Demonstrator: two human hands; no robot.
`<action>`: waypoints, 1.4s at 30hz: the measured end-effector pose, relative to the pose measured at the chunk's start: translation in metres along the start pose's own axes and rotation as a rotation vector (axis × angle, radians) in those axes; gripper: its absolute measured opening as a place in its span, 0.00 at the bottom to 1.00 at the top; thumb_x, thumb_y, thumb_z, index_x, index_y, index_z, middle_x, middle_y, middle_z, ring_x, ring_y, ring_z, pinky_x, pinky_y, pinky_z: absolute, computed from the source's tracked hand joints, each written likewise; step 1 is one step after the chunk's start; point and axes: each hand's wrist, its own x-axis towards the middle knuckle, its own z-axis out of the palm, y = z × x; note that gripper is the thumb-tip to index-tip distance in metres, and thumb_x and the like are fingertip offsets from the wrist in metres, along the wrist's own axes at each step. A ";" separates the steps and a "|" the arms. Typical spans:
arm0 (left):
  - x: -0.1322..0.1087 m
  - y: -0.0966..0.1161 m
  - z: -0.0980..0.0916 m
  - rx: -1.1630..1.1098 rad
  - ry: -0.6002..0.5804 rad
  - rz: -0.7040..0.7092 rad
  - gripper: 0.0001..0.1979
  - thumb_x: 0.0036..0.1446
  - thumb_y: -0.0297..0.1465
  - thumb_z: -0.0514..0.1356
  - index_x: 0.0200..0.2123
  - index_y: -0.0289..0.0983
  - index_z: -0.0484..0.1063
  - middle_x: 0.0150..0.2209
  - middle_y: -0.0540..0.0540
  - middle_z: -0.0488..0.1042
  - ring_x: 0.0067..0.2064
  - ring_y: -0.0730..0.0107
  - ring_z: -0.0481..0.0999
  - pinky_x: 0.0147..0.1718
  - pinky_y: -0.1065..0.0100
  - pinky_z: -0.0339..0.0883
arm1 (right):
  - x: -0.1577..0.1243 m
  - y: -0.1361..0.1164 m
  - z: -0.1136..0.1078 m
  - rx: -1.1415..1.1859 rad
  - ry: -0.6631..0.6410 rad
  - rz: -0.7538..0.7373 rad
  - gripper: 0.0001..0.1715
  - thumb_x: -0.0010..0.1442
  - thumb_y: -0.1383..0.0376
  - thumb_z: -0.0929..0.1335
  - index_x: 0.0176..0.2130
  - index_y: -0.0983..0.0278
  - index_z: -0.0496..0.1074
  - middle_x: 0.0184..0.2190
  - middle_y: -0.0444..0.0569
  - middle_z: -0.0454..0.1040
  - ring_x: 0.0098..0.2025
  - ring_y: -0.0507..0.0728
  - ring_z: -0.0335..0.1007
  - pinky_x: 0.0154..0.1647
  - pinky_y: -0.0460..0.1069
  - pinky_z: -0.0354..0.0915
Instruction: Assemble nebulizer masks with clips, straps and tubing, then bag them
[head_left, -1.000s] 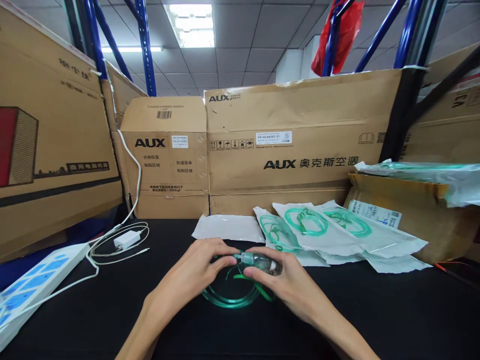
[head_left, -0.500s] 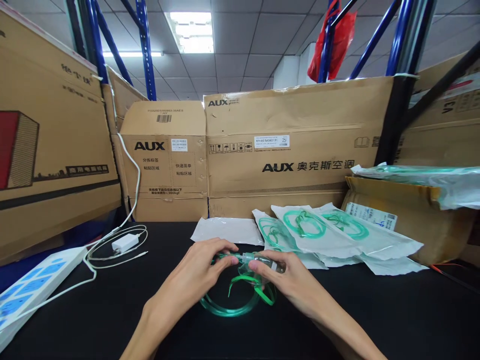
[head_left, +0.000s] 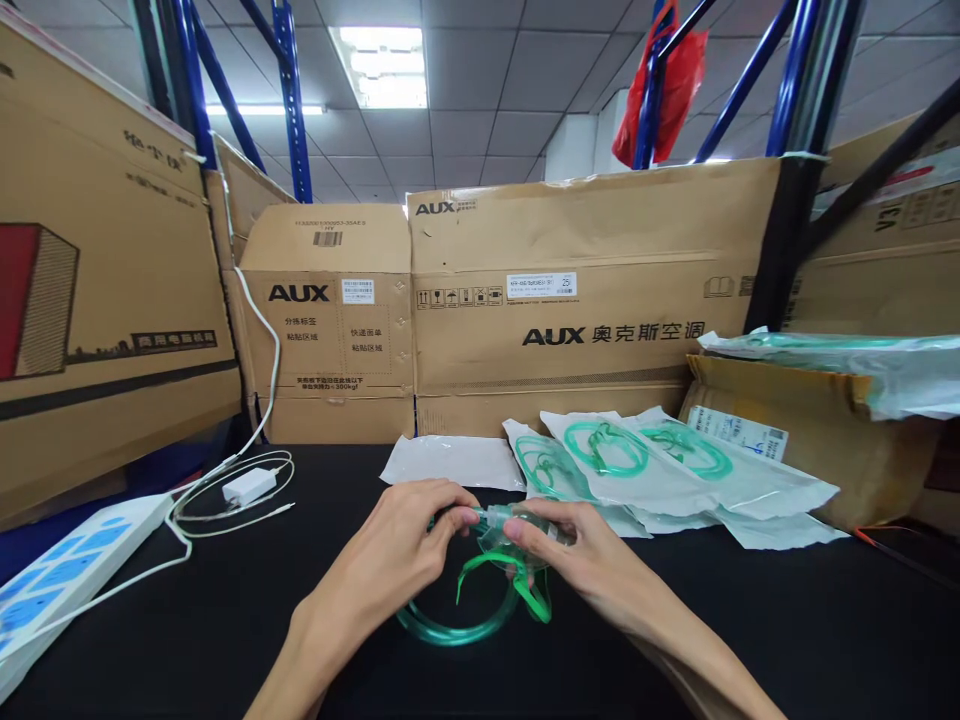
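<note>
Just above the black table, my left hand point(head_left: 420, 525) pinches the end of the green tubing point(head_left: 457, 634) between thumb and fingers. My right hand point(head_left: 559, 535) is closed round a clear mask with a connector point(head_left: 495, 518), which meets the tubing between my hands. A bright green strap point(head_left: 531, 598) hangs below my right fingers. The tubing curves in a loop under both hands. My fingers hide part of the mask and the tubing's end.
Packaged masks with green tubing point(head_left: 607, 450) lie behind and right, beside a flat white pouch point(head_left: 454, 463). An open carton point(head_left: 810, 400) stands at right. A power strip point(head_left: 75, 570) and white cable with adapter point(head_left: 250, 486) lie left. Large cartons point(head_left: 555, 300) wall the back.
The loop of tubing has shifted slightly down and to the left. My right hand has turned a little with the mask, and my left fingers have moved slightly right.
</note>
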 end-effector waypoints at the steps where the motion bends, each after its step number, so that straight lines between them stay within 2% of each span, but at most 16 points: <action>1: 0.000 0.000 0.001 0.000 0.000 -0.004 0.11 0.68 0.26 0.56 0.41 0.41 0.78 0.37 0.53 0.81 0.39 0.67 0.79 0.41 0.68 0.66 | 0.000 0.001 0.000 -0.015 -0.002 -0.005 0.24 0.60 0.45 0.72 0.32 0.63 0.77 0.26 0.43 0.71 0.29 0.54 0.66 0.31 0.48 0.62; 7: -0.001 0.002 -0.001 0.025 0.002 -0.013 0.11 0.67 0.25 0.56 0.38 0.41 0.79 0.34 0.54 0.81 0.38 0.69 0.78 0.41 0.69 0.64 | 0.001 0.003 0.001 -0.087 0.026 -0.012 0.20 0.61 0.47 0.71 0.32 0.61 0.79 0.27 0.43 0.72 0.29 0.54 0.66 0.29 0.48 0.60; 10: 0.000 0.005 -0.003 0.016 -0.020 -0.018 0.12 0.67 0.25 0.56 0.35 0.40 0.79 0.30 0.55 0.79 0.34 0.71 0.77 0.38 0.70 0.62 | 0.001 0.003 0.002 -0.092 0.079 0.016 0.21 0.59 0.49 0.73 0.41 0.62 0.81 0.33 0.46 0.77 0.31 0.56 0.69 0.32 0.49 0.63; 13: 0.000 0.007 -0.003 0.017 -0.031 -0.035 0.13 0.66 0.25 0.56 0.33 0.40 0.79 0.29 0.55 0.79 0.33 0.71 0.75 0.37 0.69 0.61 | 0.000 0.000 0.002 -0.131 0.054 0.011 0.24 0.60 0.50 0.72 0.48 0.63 0.80 0.38 0.49 0.80 0.36 0.59 0.72 0.36 0.51 0.65; 16: 0.000 0.007 -0.002 0.004 -0.033 -0.059 0.12 0.67 0.27 0.56 0.34 0.41 0.79 0.29 0.56 0.79 0.33 0.71 0.75 0.37 0.69 0.61 | -0.001 -0.002 -0.001 -0.213 0.042 -0.036 0.21 0.62 0.51 0.72 0.49 0.61 0.80 0.39 0.49 0.82 0.42 0.63 0.75 0.41 0.54 0.68; 22: -0.001 -0.001 -0.002 -0.031 -0.130 -0.174 0.13 0.68 0.37 0.57 0.36 0.43 0.81 0.33 0.54 0.81 0.36 0.66 0.75 0.37 0.68 0.62 | -0.001 0.004 -0.002 -0.427 0.155 -0.198 0.18 0.61 0.56 0.75 0.49 0.58 0.80 0.49 0.49 0.83 0.51 0.64 0.77 0.54 0.57 0.68; 26: 0.000 -0.001 -0.001 0.009 -0.124 -0.222 0.16 0.68 0.37 0.55 0.34 0.43 0.81 0.31 0.54 0.81 0.34 0.66 0.75 0.36 0.67 0.60 | -0.002 0.006 0.003 -0.519 0.190 -0.245 0.18 0.62 0.58 0.75 0.51 0.60 0.79 0.49 0.51 0.83 0.50 0.63 0.78 0.53 0.57 0.69; 29: 0.000 0.001 -0.001 -0.003 -0.102 -0.197 0.14 0.68 0.36 0.56 0.36 0.44 0.82 0.31 0.54 0.81 0.37 0.66 0.76 0.39 0.68 0.62 | -0.003 0.005 0.004 -0.518 0.192 -0.243 0.18 0.62 0.58 0.75 0.51 0.60 0.79 0.48 0.50 0.83 0.50 0.63 0.78 0.52 0.56 0.69; 36: -0.003 0.002 -0.007 -0.068 -0.153 -0.088 0.12 0.67 0.33 0.58 0.35 0.42 0.82 0.33 0.53 0.82 0.40 0.66 0.78 0.44 0.69 0.63 | -0.004 0.000 -0.005 -0.404 0.065 -0.210 0.12 0.63 0.60 0.74 0.48 0.55 0.80 0.49 0.44 0.82 0.52 0.61 0.76 0.53 0.53 0.67; 42: 0.001 0.001 -0.003 -0.042 -0.090 -0.049 0.11 0.67 0.29 0.60 0.35 0.42 0.82 0.32 0.54 0.81 0.38 0.69 0.78 0.43 0.69 0.62 | -0.003 0.001 -0.004 -0.385 0.119 -0.214 0.14 0.62 0.61 0.75 0.48 0.57 0.80 0.48 0.45 0.83 0.52 0.60 0.77 0.55 0.53 0.66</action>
